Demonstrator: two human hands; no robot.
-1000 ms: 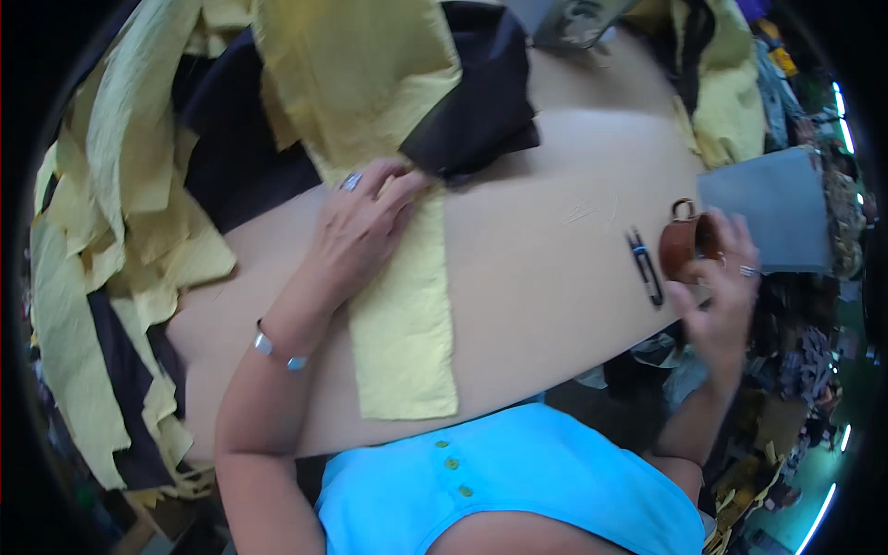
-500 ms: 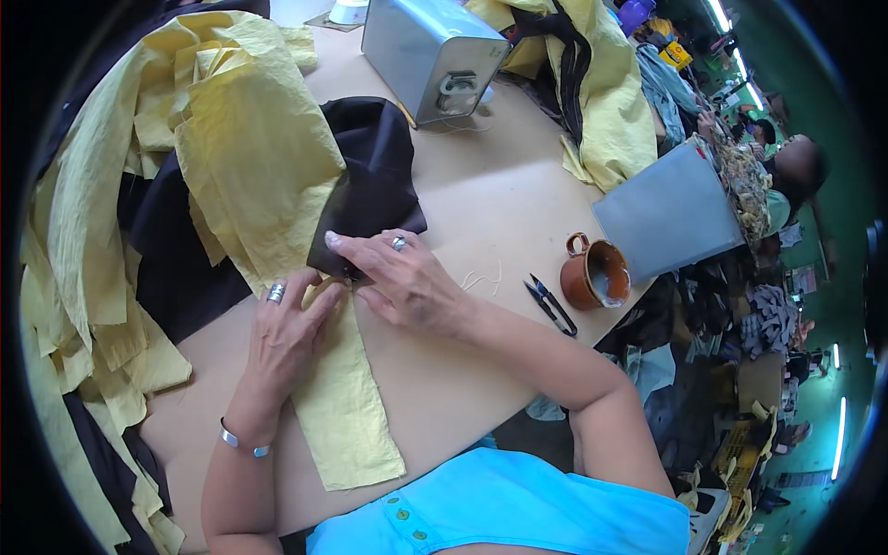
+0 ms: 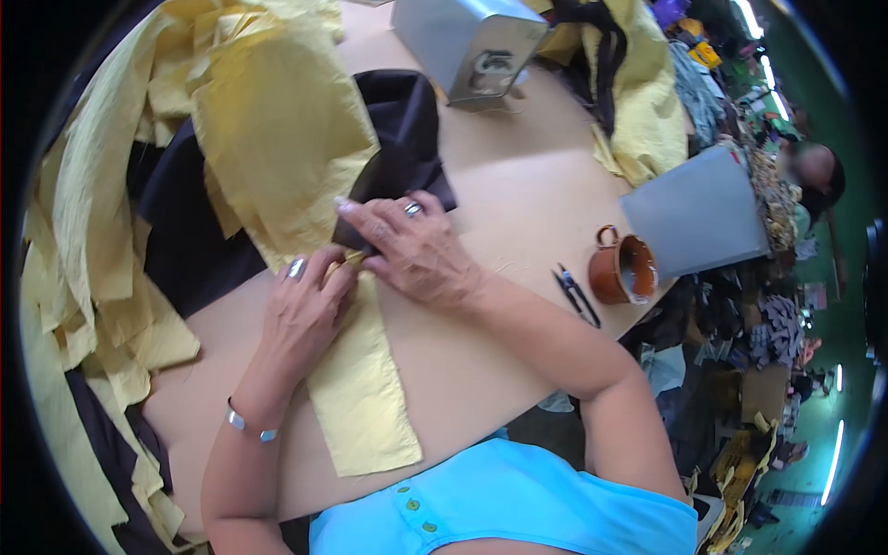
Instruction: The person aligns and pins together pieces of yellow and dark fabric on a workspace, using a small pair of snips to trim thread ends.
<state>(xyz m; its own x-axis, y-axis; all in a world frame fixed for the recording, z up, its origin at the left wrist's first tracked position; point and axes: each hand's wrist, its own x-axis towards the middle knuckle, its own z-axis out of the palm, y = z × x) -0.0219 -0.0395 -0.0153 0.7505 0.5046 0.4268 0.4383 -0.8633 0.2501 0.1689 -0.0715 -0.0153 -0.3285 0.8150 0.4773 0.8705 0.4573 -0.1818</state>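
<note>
My left hand [image 3: 310,301] is closed at the upper end of a narrow yellow cloth strip [image 3: 370,407], its thumb and fingers pinching the fabric. Close beside it, my right hand [image 3: 421,245] bears down on the lower corner of a dark cloth [image 3: 407,116], index finger stretched along it and thumb near the left fingertips. Between the hands the strip meets the dark cloth; the fingers partly hide that join. A wide yellow cloth piece [image 3: 287,120] lies over the dark fabric just beyond my hands. The strip's free end lies flat on the table towards me.
Yellow cloth [image 3: 102,203] drapes along the table's left side. A silver-grey metal box [image 3: 476,55] stands at the back. On the right are thread snips [image 3: 577,296], a brown mug [image 3: 610,273] and a grey panel [image 3: 694,213]. Another person [image 3: 809,176] sits beyond.
The view has shifted, so the table and its things appear farther right and slightly higher. My left fingers have drawn closer together at the join; both hands stay there.
</note>
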